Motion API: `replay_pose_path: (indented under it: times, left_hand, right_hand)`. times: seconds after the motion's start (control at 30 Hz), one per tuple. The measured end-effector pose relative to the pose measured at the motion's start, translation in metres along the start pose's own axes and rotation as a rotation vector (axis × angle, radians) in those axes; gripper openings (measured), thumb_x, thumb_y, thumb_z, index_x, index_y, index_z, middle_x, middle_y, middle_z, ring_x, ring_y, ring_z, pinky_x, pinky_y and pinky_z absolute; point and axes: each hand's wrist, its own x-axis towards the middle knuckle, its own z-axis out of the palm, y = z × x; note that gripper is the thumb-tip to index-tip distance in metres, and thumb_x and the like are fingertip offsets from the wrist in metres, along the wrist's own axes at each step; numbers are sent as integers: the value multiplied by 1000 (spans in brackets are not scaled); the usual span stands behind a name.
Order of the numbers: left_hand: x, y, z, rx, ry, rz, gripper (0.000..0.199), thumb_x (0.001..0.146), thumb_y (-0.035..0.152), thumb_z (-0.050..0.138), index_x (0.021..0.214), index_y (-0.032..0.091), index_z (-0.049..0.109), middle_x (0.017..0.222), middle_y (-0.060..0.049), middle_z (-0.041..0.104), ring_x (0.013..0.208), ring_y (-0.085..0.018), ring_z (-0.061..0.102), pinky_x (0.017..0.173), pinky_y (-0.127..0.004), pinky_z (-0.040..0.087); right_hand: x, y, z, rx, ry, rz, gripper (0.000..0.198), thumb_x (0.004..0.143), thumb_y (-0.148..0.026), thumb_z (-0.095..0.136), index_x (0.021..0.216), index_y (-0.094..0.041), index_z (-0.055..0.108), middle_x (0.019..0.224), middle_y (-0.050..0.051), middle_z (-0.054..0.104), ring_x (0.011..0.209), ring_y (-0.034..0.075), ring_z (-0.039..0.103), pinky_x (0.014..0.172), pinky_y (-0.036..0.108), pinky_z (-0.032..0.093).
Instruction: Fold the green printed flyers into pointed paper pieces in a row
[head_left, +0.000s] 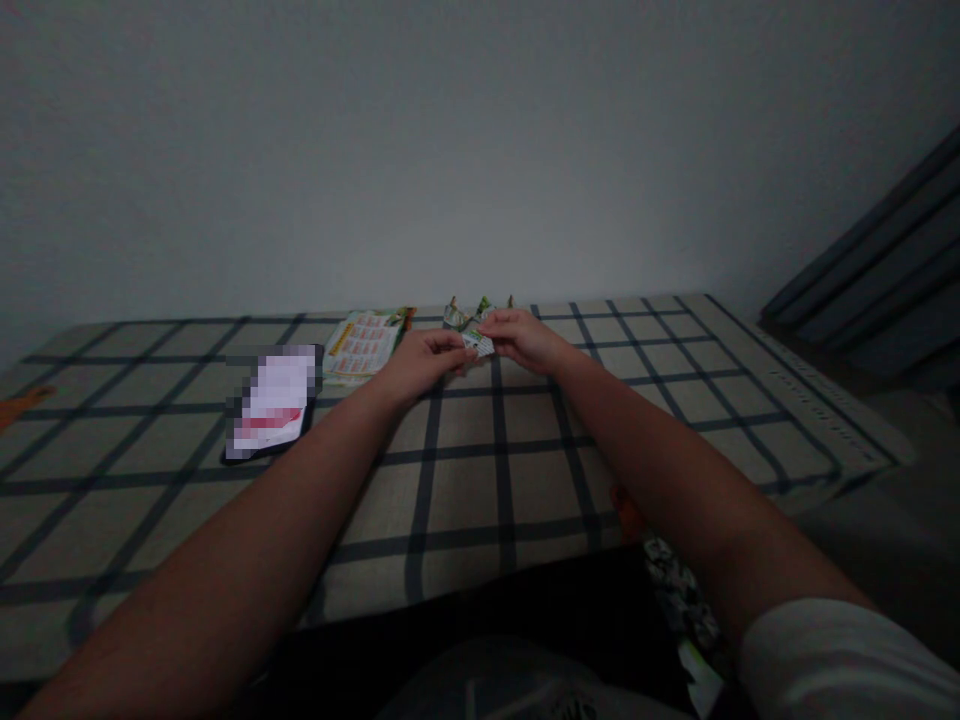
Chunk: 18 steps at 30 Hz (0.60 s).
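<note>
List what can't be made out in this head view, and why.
- Small, flat, white-and-green printed piece: head view; partly covered by fingers of left hand and right hand, print too small.
- Crumpled green-and-pale object behind it: head view; near side hidden by the hands.
- Dark-edged rectangular device: head view; screen contents pixelated.
- Flat white, green and yellow printed sheet: head view; lettering too small.

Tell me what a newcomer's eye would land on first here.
The bright, pixelated screen on the left of the checked cloth likely catches the eye first in this dim room. Next come the left hand and right hand, pinching a small printed piece near the cloth's far edge. A colourful sheet lies between the screen and the left hand.
</note>
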Motion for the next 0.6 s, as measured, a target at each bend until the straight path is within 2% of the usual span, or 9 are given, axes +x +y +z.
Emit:
replay_pose_path:
  times: [0.07,0.17,0.33,0.47,0.6]
  left_hand:
    - [0,-2,1,15,60,-43,22,72,37,80,70,18,71,61,-2,65,55,-12,53,53,-24,36]
    - [0,-1,3,15,73,-86,24,73,40,80,72,17,73,59,-2,65,51,-12,50,48,-23,32]
    - [1,-1,4,-37,113,-73,36,73,48,83,90,17,79,68,-3,71,56,-13,57,53,-24,42]
    - [3,-4,2,-92,166,-66,38,69,47,87,89,16,78,77,-5,75,65,-16,65,63,-27,50]
    - [3,-5,1,-75,192,-61,38,70,50,87,85,16,78,74,-5,74,65,-16,65,66,-29,51]
  right_hand:
    - [1,2,1,-94,19,-33,32,78,-39,80,70,-18,58,64,-3,59,60,10,54,57,22,44]
    - [1,2,2,-233,36,-76,33,77,-39,81,68,-17,58,62,-3,58,58,10,53,56,22,43]
    - [0,0,3,-294,62,-89,29,77,-36,83,73,-17,61,71,-1,64,66,11,58,61,22,49]
    - [0,-1,5,-268,79,-68,22,79,-31,82,79,-17,65,78,1,68,66,10,59,62,23,51]
    - [-1,-4,7,-269,110,-75,18,79,-28,81,78,-17,66,74,-1,66,63,9,58,62,21,51]
